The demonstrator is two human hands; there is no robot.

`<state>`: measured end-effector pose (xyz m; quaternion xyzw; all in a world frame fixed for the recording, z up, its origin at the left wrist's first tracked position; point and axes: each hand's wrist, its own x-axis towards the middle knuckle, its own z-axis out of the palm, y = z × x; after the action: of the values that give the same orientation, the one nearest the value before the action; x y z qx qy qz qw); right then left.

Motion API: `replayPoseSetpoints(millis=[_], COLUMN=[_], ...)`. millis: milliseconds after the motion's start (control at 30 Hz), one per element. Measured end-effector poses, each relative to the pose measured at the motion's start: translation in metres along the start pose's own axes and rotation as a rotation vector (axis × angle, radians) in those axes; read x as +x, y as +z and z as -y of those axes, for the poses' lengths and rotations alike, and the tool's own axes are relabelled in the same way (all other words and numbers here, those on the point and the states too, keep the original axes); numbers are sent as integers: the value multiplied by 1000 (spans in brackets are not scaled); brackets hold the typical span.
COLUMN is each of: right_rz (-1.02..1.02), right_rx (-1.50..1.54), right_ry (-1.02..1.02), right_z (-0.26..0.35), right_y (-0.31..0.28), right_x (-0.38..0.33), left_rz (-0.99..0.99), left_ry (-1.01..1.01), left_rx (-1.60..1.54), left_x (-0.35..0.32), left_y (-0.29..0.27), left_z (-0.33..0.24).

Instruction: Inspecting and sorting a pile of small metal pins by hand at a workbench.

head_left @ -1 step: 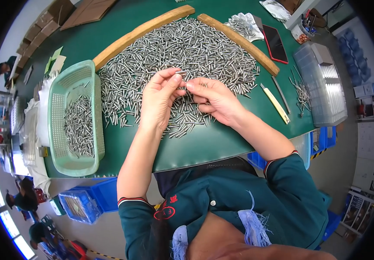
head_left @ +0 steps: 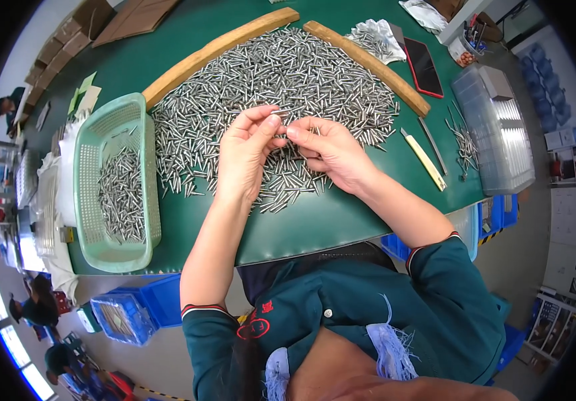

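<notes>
A wide heap of small pointed metal pins (head_left: 301, 73) covers the middle of the green table (head_left: 288, 230). Over its near part, my left hand (head_left: 248, 144) pinches one metal pin (head_left: 282, 113) between thumb and fingertips, and the fingers cover most of it. My right hand (head_left: 331, 147) is closed too, thumb against forefinger, its tips meeting those of the left. Whatever lies in the right pinch is too small and covered to make out. To the left stands a pale green plastic basket (head_left: 87, 230) with many similar pins (head_left: 122, 194) inside.
Two wooden strips (head_left: 224, 50) border the heap's far side. On the right lie a yellow-handled cutter knife (head_left: 425, 160), a red-edged phone or tablet (head_left: 423, 67), thin metal rods (head_left: 463, 144) and clear plastic boxes (head_left: 501, 134). Blue crates (head_left: 124, 317) sit below the table.
</notes>
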<state>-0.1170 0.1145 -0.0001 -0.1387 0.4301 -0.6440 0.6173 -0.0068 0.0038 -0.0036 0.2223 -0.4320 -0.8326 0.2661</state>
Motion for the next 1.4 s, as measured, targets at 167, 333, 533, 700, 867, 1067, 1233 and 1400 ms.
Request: replayPoseSetpoints(millis=[167,333,533,700,867,1067,1233,1400], right_rz=[-150,-156,-170,-207,-211,-218,-205,-196], right_rx=[-333,-364,-297,-509,-529,-557,-541,-545], right_ry=[-349,-427,-441,-628,-642,-639,-631,-592], right_z=[1,-1,-1,0,2,4,4,4], right_y=[5,1,-1,-3,-3,-3,-1,-1], right_x=[0,3,5,5,3,2,1,0], left_rz=[16,17,35,75,83,86,86,72], left_ry=[-24,-37,-64,-95,-138,-150,-147,-114], left_rx=[-11,-19,-71,-117,-148,-169,-165,-137], left_x=[-2,-2,-3,-5,-6,-6,-6,-6], left_y=[4,5,8,9,12,13,13,14], left_z=[5,7,8,10,11,11,11,13])
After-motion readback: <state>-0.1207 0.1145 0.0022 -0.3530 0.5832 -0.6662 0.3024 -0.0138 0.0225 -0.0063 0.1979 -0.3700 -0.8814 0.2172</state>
